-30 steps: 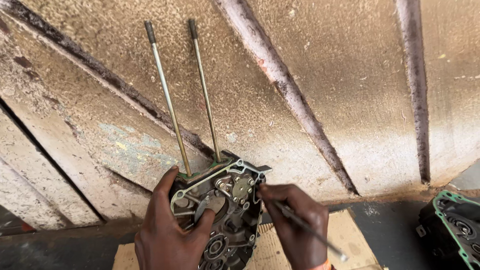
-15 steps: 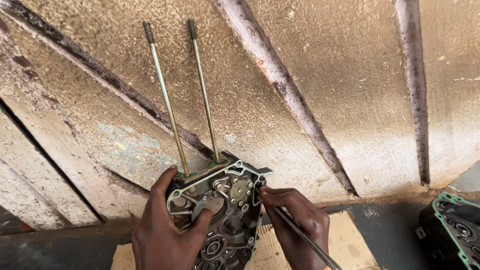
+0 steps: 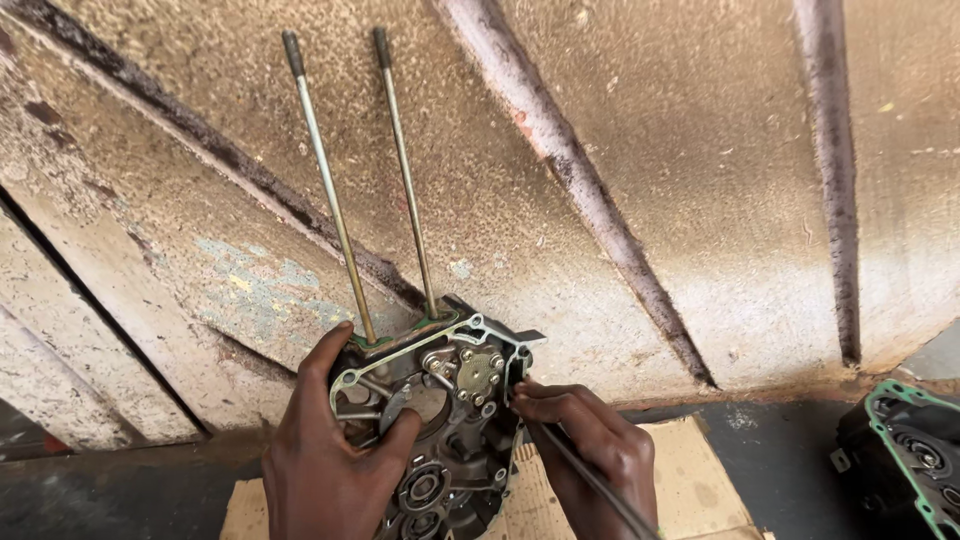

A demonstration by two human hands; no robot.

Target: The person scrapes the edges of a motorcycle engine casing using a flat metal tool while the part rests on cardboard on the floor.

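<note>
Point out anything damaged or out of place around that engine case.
Nothing on the engine case looks broken; its two long studs stand straight. The left hand grips it; the right hand holds a thin tool. Only the wall behind is stained, its paint flaking.

— What carries everything here?

— A dark, grimy floor (image 3: pixel 120 495) running along the foot of a worn, stained wall (image 3: pixel 640 150).

— What lies directly on it?

— A flattened sheet of brown cardboard (image 3: pixel 700 470), low in the middle. The metal engine casing (image 3: pixel 450 440) stands over it. At the far right, a second dark engine part with a green gasket rim (image 3: pixel 900 450) sits on the bare floor.
</note>
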